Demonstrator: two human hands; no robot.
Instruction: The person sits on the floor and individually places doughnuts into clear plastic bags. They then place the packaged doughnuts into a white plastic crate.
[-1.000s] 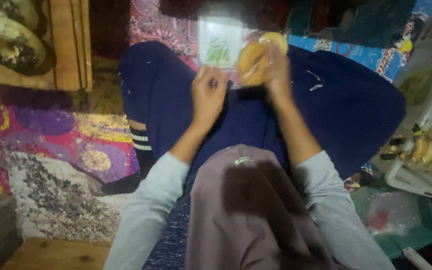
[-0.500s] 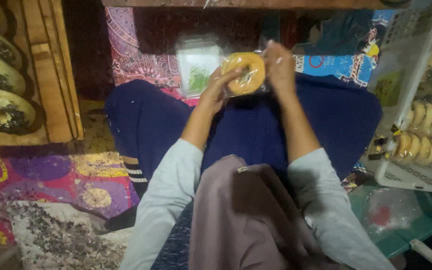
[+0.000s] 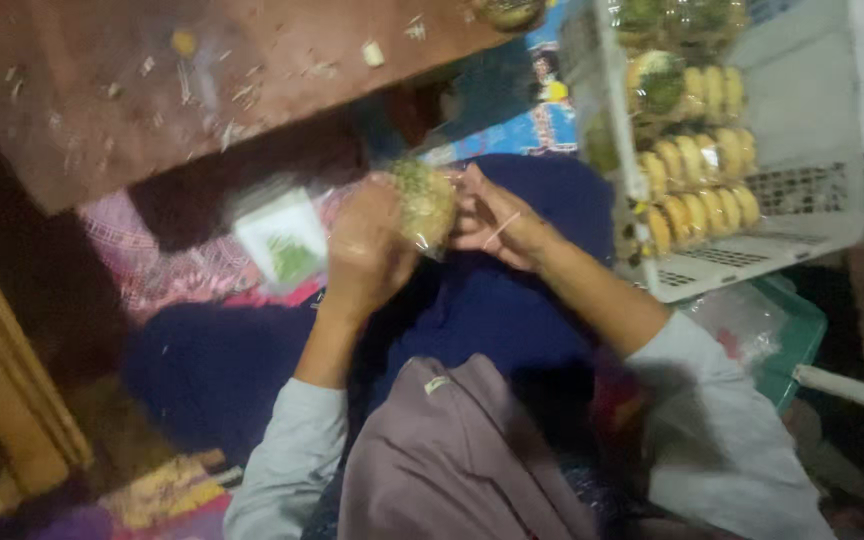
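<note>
At the far left we see slanted pale wooden slats [image 3: 7, 400], and above them a reddish-brown wooden tabletop [image 3: 152, 90] strewn with small crumbs and scraps. Below its edge a pink patterned cloth [image 3: 192, 260] lies on the floor, and on it rests a small clear plastic packet with green flecks inside [image 3: 282, 245], just left of the hands and apart from them.

Our left hand [image 3: 367, 250] is raised over the dark blue lap [image 3: 492, 310], its fingers curled closed around the left side of a round yellowish pastry speckled with green, wrapped in clear plastic [image 3: 422, 205]. The pastry sits between both hands, in front of the chest and just under the table edge. Our right hand [image 3: 497, 225] meets it from the right; its fingers are bent and pinched at the wrapper's edge, though the blur keeps us from telling exactly which fingertips grip. Both arms wear light grey sleeves [image 3: 712, 420], and a mauve cloth [image 3: 452, 460] hangs in the foreground.

Further right stands a white perforated plastic crate [image 3: 792, 240], tilted, holding rows of similar yellow round pastries [image 3: 697, 180] packed edge to edge. Beneath it we see a green plastic tray [image 3: 797, 335] with a clear bag [image 3: 742, 315] in it.
</note>
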